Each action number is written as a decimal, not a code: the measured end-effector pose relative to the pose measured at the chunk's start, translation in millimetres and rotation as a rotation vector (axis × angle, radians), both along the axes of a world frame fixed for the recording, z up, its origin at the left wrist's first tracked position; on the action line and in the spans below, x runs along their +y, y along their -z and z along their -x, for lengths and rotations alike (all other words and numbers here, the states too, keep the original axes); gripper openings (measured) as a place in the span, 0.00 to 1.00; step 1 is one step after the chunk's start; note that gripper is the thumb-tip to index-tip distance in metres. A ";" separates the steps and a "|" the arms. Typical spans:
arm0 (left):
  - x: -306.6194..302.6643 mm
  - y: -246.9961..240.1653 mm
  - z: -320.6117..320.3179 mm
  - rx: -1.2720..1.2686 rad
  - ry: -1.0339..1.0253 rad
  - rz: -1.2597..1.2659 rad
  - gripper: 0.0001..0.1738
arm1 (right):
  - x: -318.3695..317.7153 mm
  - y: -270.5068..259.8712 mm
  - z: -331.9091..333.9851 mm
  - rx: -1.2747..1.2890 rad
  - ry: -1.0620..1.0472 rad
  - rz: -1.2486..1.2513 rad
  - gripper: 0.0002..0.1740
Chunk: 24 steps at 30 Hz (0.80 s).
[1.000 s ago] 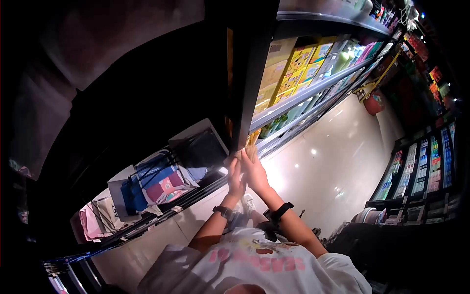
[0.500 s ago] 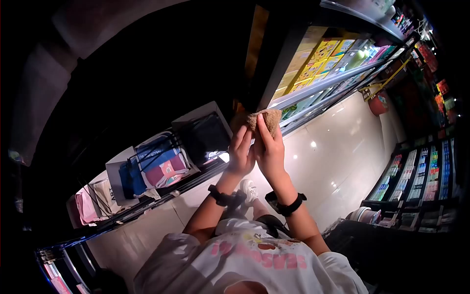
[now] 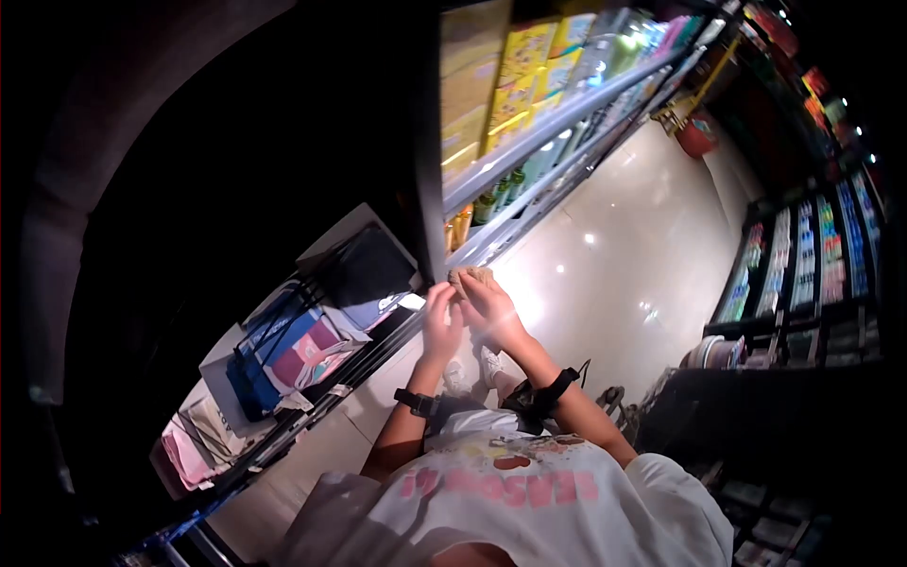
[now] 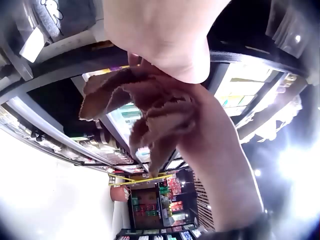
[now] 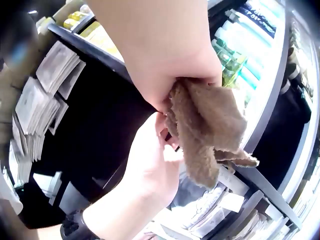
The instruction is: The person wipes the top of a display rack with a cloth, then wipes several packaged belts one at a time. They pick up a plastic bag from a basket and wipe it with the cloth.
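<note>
Both hands are raised together in front of a dark shelf post (image 3: 427, 189) and hold a small brown fuzzy cloth (image 3: 469, 277). In the right wrist view the cloth (image 5: 207, 130) hangs bunched from my right hand (image 5: 170, 65), whose fingers curl round it, and my left hand (image 5: 147, 170) touches it from below. From the left wrist view the cloth (image 4: 145, 107) shows as crumpled folds under my left hand (image 4: 165, 45). In the head view my left hand (image 3: 440, 321) and right hand (image 3: 487, 307) meet at the cloth, low beside the shelf's end.
Store shelves (image 3: 557, 113) with yellow boxes and green bottles run off to the upper right. A lower rack (image 3: 283, 350) on the left holds bags and packets. A shiny pale floor (image 3: 614, 265) lies between these and dark shelving (image 3: 803, 274) on the right.
The hands and the cloth have come down from about shelf height to a lower spot by the post. The head view has shifted, so the shelves sit higher in the frame.
</note>
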<state>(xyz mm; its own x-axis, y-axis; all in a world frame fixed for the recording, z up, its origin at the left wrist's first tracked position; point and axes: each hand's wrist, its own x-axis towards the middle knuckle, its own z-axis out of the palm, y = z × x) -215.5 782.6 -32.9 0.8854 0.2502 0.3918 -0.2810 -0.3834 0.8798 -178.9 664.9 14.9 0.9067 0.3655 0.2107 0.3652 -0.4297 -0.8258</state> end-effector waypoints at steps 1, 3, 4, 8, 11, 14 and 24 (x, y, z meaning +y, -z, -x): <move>1.0 -8.5 -5.6 0.002 0.022 0.030 0.13 | -6.1 -1.6 -2.0 0.021 -0.013 -0.019 0.24; -3.2 -30.3 -15.7 0.029 0.059 0.036 0.10 | -16.8 -3.0 -9.1 0.028 -0.017 -0.094 0.21; -7.1 -37.1 -20.0 0.062 0.071 0.040 0.09 | -22.6 -3.4 -10.7 0.022 0.009 -0.096 0.21; -25.4 -17.0 -43.9 -0.003 0.053 -0.051 0.19 | -48.1 -14.5 -24.3 -0.012 -0.019 -0.293 0.18; -55.5 -33.8 -62.6 0.068 0.285 0.130 0.31 | -87.7 -45.7 -28.3 0.084 0.022 -0.325 0.31; -85.6 -59.5 -84.5 0.301 0.622 0.120 0.20 | -145.3 -68.6 -39.3 -0.018 0.024 -0.238 0.41; -311.6 -172.0 -155.3 0.469 1.053 0.227 0.15 | -358.6 -147.0 -51.4 -0.074 0.185 -0.283 0.42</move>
